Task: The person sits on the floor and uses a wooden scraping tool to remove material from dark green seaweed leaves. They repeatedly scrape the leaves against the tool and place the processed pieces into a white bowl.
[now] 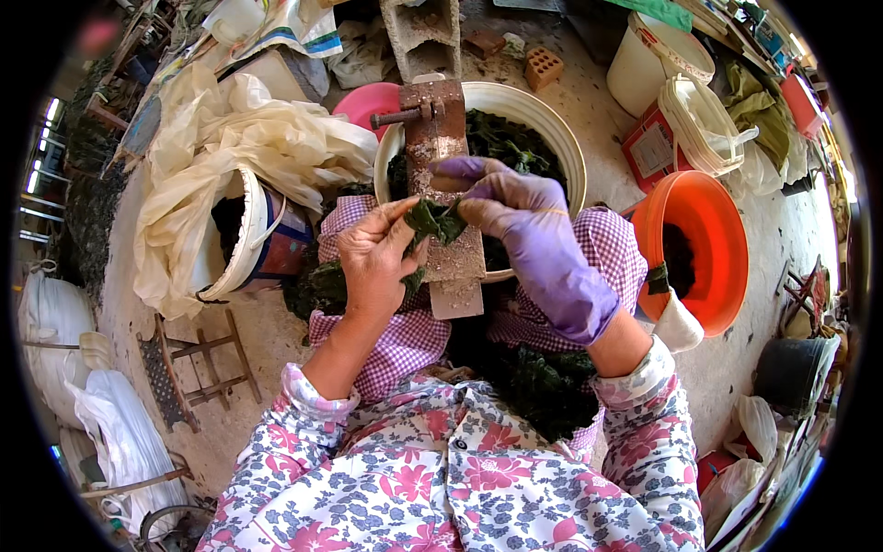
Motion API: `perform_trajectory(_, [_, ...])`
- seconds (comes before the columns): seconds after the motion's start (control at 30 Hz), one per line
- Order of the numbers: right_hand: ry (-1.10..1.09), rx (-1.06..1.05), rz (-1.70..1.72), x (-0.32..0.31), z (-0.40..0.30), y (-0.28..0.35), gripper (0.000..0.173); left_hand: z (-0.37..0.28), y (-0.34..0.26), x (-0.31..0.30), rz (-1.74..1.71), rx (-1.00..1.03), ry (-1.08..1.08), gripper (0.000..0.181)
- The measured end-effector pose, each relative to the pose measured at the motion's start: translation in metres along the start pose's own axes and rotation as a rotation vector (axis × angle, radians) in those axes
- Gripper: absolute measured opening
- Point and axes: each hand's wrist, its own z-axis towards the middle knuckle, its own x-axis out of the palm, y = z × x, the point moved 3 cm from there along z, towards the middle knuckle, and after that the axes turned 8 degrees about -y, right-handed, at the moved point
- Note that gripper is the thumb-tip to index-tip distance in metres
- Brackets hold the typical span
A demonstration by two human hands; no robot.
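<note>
Bare, my left hand (379, 255) pinches one side of a dark green leafy strip (438, 219), perhaps seaweed. The other side is between the fingertips of my right hand (534, 228), which wears a purple rubber glove. Both hands are above a narrow board (452, 265) strewn with pale grains. A rusty metal piece with a bolt (407, 117) is fixed at the board's far part. Under the board stands a round white tub (576, 152) with more dark green leaves. Another dark green heap (545, 383) lies on my lap.
At the left a white bucket (245, 241) lies tilted beside a crumpled cream plastic sheet (276, 138). An orange bucket (731, 255) with dark contents stands at the right. Beyond are a pink basin (365, 103), a concrete block (421, 31) and a perforated brick (543, 67).
</note>
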Motion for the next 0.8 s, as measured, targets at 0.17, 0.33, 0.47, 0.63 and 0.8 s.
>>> perform_trajectory(0.17, [-0.18,0.125,0.167,-0.018,0.004,0.004,0.021,0.005,0.007,-0.035,0.057,-0.046,0.357,0.014])
perform_trajectory(0.33, [-0.203,0.023,-0.098,-0.037,-0.001,0.021,0.04,0.004,-0.034,-0.024,0.579,0.508,0.398,0.016])
perform_trajectory(0.47, [0.204,-0.328,-0.689,-0.026,-0.005,0.017,0.08,0.002,-0.051,-0.009,0.687,0.749,0.566,0.017])
perform_trajectory(0.63, [0.395,-0.528,-1.381,-0.003,-0.015,0.001,0.045,-0.005,-0.065,0.001,0.756,0.741,0.69,0.016])
perform_trajectory(0.8, [0.371,-0.513,-1.542,-0.006,-0.019,-0.028,0.026,0.024,-0.043,-0.021,0.755,0.616,0.572,0.013])
